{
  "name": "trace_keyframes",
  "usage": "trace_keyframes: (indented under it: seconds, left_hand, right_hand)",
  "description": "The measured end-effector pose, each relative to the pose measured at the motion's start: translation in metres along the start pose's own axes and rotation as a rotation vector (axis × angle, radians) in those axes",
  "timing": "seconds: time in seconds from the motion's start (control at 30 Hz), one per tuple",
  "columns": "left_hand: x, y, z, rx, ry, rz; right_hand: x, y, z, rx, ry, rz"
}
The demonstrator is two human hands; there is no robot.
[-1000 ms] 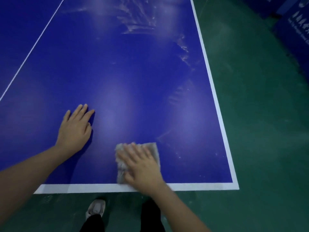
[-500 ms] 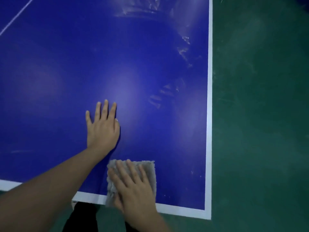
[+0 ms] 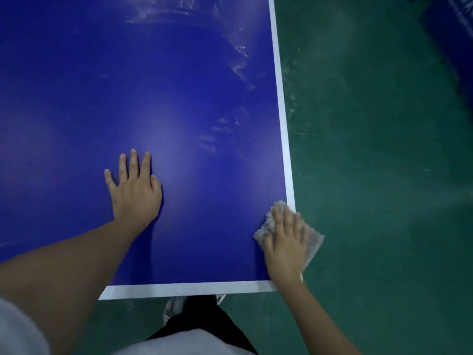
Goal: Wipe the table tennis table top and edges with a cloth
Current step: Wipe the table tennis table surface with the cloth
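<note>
At the near right corner of the counter (image 3: 153,85), the right grip (image 3: 285,242) lay flat on a grey cloth (image 3: 314,242). Its fingers were straight and close together, pressing the cloth down rather than curling round it. Most of the cloth was hidden under the palm; only a fluffy edge at the left and top and a flap at the right showed. That flap stuck out past the counter's side, over the green floor (image 3: 384,175). Hand and wrist covered the corner itself, so the meeting of the white border (image 3: 281,98) lines could not be seen.

Well apart to the left, the left grip (image 3: 135,188) rested palm down on the bare blue top, fingers straight and slightly spread, holding nothing. Its thumb was tucked along the side and only partly visible. The forearm ran down to the lower left, where the frame cut it off beside a blurred grey sleeve (image 3: 15,329).

Pale streaks (image 3: 238,57) marked the blue surface toward the far right, with shorter marks nearer the middle; whether they were damp or dust could not be told. The counter's far end and left side were out of frame.

Below the near end, a light shoe (image 3: 174,307) was half hidden by the counter's edge and dark trousers (image 3: 202,319). In the top right corner, a dark blue object (image 3: 455,34) bore pale markings too blurred to read.
</note>
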State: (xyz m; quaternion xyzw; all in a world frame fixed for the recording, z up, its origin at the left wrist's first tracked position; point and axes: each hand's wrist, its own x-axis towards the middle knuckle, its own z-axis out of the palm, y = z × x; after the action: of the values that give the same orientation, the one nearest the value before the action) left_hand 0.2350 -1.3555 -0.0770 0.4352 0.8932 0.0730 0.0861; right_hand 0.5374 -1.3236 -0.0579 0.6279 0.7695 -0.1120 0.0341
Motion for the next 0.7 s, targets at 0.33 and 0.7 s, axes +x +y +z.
trace_keyframes:
  seconds: [0.33, 0.7]
  left_hand:
    - [-0.001, -0.004, 0.0, -0.048, 0.006, 0.037]
    - [0.0, -0.001, 0.002, -0.007, 0.045, 0.005]
  right_hand:
    - [-0.054, -0.091, 0.025, -0.096, -0.188, -0.673]
    - [-0.017, 0.011, 0.003, 0.022, -0.034, -0.418]
